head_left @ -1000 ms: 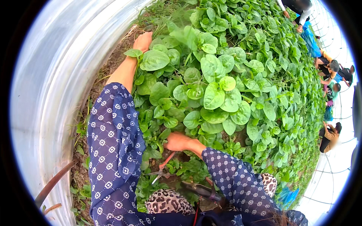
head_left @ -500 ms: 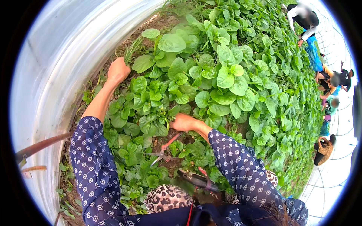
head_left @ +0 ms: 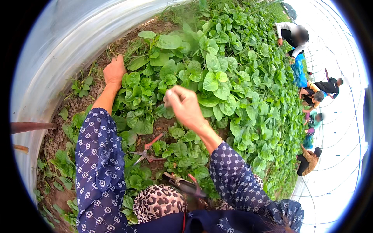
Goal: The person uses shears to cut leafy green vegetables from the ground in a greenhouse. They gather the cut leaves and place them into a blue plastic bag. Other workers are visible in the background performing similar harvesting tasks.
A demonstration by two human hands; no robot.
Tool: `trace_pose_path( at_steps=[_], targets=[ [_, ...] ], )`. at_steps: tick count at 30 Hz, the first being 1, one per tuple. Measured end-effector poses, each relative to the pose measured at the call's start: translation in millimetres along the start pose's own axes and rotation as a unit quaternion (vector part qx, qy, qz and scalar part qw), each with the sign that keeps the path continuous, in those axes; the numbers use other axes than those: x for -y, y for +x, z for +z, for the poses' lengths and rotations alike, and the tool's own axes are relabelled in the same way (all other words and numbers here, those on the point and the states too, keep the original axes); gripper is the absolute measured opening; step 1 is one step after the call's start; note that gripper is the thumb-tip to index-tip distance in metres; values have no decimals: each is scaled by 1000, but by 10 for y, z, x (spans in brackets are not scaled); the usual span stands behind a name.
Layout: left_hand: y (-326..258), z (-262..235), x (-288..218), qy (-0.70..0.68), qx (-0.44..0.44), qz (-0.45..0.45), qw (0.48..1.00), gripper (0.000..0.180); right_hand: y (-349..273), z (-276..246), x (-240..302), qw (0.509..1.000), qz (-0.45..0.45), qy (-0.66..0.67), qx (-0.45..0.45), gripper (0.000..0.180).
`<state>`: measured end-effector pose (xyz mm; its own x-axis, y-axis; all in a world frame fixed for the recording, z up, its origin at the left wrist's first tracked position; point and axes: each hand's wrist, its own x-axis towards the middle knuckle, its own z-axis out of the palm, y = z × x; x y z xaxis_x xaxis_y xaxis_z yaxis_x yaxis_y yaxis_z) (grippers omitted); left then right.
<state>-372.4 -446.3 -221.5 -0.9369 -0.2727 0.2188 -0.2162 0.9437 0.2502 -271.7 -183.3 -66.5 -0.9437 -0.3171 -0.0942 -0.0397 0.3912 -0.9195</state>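
Observation:
My left hand [head_left: 114, 72] is down at the left edge of the leafy bed, fingers curled in by the soil beside thin grass [head_left: 134, 49]; what they grip is hidden. Above the low green plants [head_left: 140, 121] my right hand [head_left: 183, 105] is raised, its fingers curled together and slightly blurred; I cannot make out anything in them. Below it, a pair of pruning shears [head_left: 145, 154] with red handles lies with its blades spread on the soil among leaves. Broad-leaved green plants [head_left: 211, 83] stand just right of my right hand.
A pale plastic sheet wall [head_left: 50, 73] curves along the left, with a brown pole [head_left: 33, 127] against it. A dark elongated object [head_left: 184, 184] lies near my leopard-print knee [head_left: 159, 204]. Several people crouch or bend along the right, one in a patterned top [head_left: 309, 161].
My right hand has lifted from the plants and moved up. The left hand has shifted slightly left and up, staying low by the grass. The whole view has shifted.

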Motion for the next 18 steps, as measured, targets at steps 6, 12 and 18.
trace_pose_path(
  at_steps=[6,12,18],
  targets=[
    [-33,-62,-20,-19,-16,-4,1000,19,1367,-560,-64,983,35,-171,-55,37],
    [-21,-53,-16,-16,-16,-4,1000,22,1347,-946,-670,869,164,-450,127,39],
    [-29,-64,-17,-20,-16,-3,1000,22,1450,-1138,-934,854,261,-411,184,42]
  ],
)
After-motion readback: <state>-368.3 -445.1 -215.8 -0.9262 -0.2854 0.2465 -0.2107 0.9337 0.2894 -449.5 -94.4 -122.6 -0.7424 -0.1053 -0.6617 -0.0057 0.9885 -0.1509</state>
